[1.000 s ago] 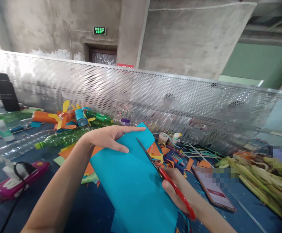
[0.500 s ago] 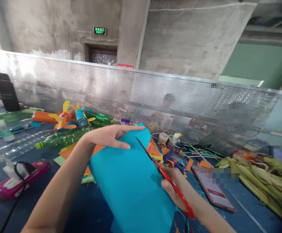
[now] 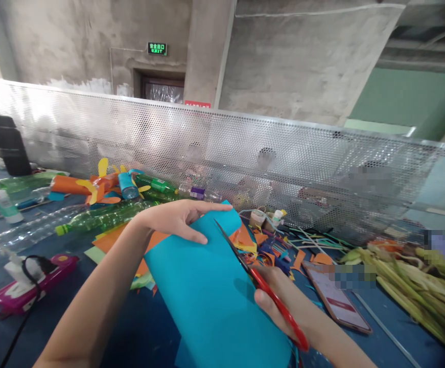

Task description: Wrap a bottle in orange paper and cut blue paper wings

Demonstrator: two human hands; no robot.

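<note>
A large sheet of blue paper (image 3: 207, 286) hangs curved in front of me, its top edge bent over. My left hand (image 3: 184, 217) grips that upper edge, thumb on the near face and fingers stretched along the top. Red-handled scissors (image 3: 262, 286) are in my right hand (image 3: 278, 296), at the sheet's right side. Their dark blade slants up and left across the paper, with the tip near the bent top. The other blade is hidden behind the sheet. Orange paper (image 3: 111, 237) lies on the table behind my left wrist.
Green plastic bottles (image 3: 95, 217), a pinwheel-like paper craft (image 3: 95, 186) and a magenta power strip (image 3: 34, 283) are on the left. Paper scraps (image 3: 279, 250), a phone (image 3: 337, 299) and corn husks (image 3: 410, 286) lie right. A perforated metal screen (image 3: 161, 133) runs along the back.
The blue sheet has shifted slightly right, and its top corner sits a little lower. My left hand moved slightly with it. The scissors stay in my right hand, almost in place.
</note>
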